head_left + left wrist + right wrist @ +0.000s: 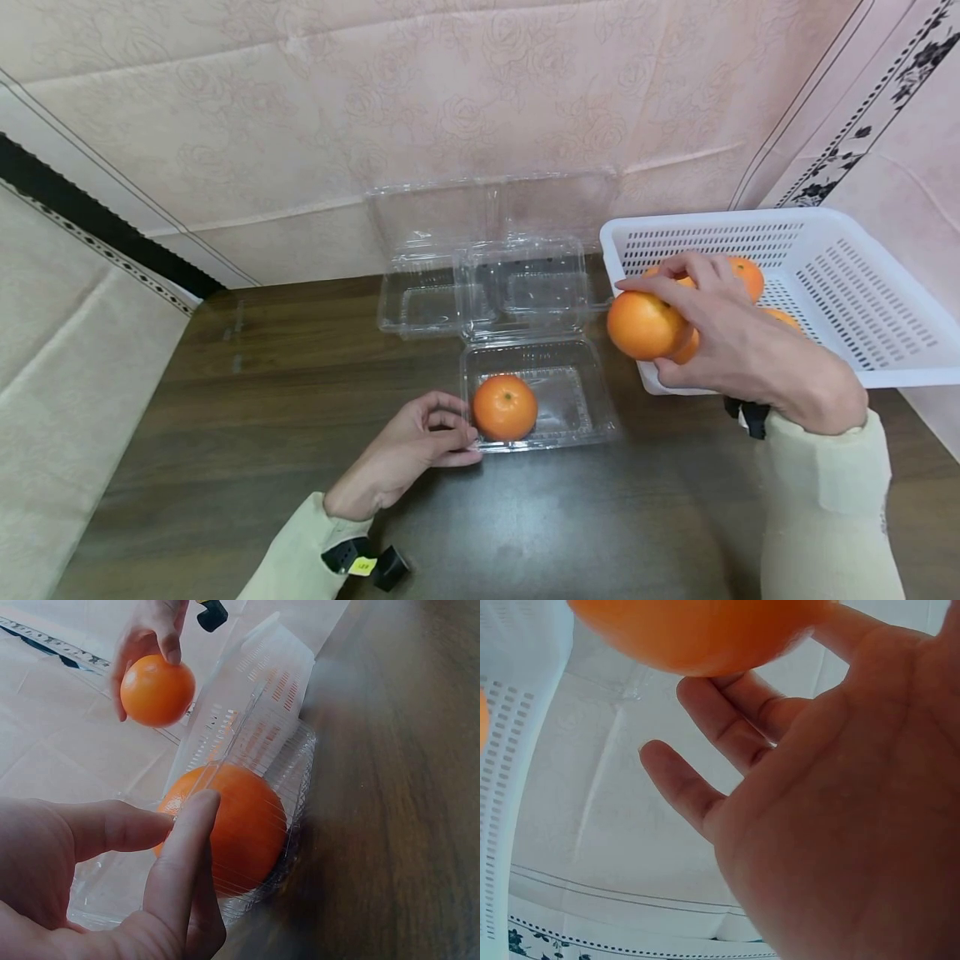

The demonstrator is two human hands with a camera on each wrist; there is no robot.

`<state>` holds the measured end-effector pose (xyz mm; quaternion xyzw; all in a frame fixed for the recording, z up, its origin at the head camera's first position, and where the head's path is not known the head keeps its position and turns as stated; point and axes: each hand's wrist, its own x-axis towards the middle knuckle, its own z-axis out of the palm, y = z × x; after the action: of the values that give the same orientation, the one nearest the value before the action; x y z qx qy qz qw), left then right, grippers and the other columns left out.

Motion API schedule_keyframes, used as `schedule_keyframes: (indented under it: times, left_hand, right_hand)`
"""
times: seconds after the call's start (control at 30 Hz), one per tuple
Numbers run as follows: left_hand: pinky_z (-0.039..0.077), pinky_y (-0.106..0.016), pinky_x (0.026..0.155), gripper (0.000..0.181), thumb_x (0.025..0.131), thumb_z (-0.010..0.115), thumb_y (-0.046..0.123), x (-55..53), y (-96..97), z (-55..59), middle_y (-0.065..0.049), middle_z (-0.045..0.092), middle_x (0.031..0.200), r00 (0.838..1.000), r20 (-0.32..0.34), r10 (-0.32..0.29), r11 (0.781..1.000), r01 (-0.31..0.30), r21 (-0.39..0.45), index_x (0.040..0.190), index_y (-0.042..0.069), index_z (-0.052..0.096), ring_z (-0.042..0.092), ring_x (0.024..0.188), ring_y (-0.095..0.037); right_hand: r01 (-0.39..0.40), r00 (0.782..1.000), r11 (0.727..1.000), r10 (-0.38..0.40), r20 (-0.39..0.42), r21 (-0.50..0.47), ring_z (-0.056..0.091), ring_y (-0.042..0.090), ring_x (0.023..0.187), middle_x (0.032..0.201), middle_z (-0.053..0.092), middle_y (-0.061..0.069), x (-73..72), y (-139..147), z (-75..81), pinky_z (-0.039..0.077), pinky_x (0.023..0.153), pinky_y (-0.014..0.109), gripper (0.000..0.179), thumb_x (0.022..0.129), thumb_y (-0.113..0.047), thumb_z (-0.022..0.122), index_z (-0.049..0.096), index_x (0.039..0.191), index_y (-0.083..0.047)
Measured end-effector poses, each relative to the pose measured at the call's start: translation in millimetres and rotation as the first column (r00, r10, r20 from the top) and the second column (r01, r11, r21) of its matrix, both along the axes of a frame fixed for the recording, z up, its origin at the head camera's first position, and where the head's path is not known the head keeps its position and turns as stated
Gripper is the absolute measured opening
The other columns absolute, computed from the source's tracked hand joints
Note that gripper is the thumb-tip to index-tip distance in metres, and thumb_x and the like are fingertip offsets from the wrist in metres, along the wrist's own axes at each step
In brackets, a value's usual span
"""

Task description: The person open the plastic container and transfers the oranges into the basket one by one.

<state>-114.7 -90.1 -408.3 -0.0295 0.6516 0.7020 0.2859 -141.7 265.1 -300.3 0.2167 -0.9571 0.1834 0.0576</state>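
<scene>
In the head view, my left hand [405,454] pinches the front left corner of an open clear plastic clamshell container [558,396]. One orange [505,407] sits in its left front part. The left wrist view shows thumb and finger on the rim, right beside that orange [251,832]. Another orange [643,325] is in my right hand [723,337], held by thumb and fingers above the near left side of a white basket [892,292]. From the right wrist, this orange [705,637] shows at the fingertips, with some fingers spread off it.
Several oranges [747,277] lie in the left part of the basket, partly behind my right hand. Behind the front container are more clear plastic trays [423,312], with raised lids [435,218] against the cloth-covered wall [300,125]. Everything stands on a dark wooden table [300,358].
</scene>
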Motion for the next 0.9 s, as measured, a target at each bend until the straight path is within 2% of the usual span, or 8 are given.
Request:
schedule_keyframes:
  times: [0.27,0.5,0.9]
  left_hand:
    - [0.064,-0.039,0.092,0.043,0.096,0.063,-0.004,0.4,-0.8,0.1,-0.011,0.059,0.103,1.0,-0.005,-0.006,1.0,0.006,-0.005,0.134,-0.006,0.044,0.07,0.093,-0.018]
    - [0.064,-0.039,0.092,0.043,0.096,0.063,-0.004,0.6,-0.4,-0.1,-0.012,0.06,0.105,1.0,-0.004,-0.006,1.0,0.006,0.007,0.134,-0.007,0.044,0.07,0.094,-0.019]
    - [0.064,-0.039,0.092,0.043,0.096,0.064,-0.004,0.1,-0.1,0.3,-0.012,0.06,0.105,1.0,-0.005,-0.003,1.0,0.003,0.003,0.134,-0.006,0.044,0.07,0.094,-0.018]
  right_hand:
    - [0.015,1.0,1.0,-0.015,0.003,-0.012,0.036,0.034,0.121,0.133,0.045,0.007,0.5,4,0.6,0.046,0.083,0.043,0.079,0.066,-0.014,0.087,0.058,0.139,-0.029]
    - [-0.005,0.999,0.999,0.004,-0.038,-0.044,0.033,0.037,0.123,0.128,0.047,0.011,-3.8,8,-3.6,0.032,0.089,0.048,0.075,0.068,-0.011,0.086,0.061,0.136,-0.029]
    - [0.02,1.0,0.999,-0.02,-0.006,-0.048,0.032,0.042,0.122,0.129,0.045,0.014,-7.5,14,-4.3,0.029,0.093,0.054,0.073,0.069,-0.012,0.087,0.061,0.135,-0.031]
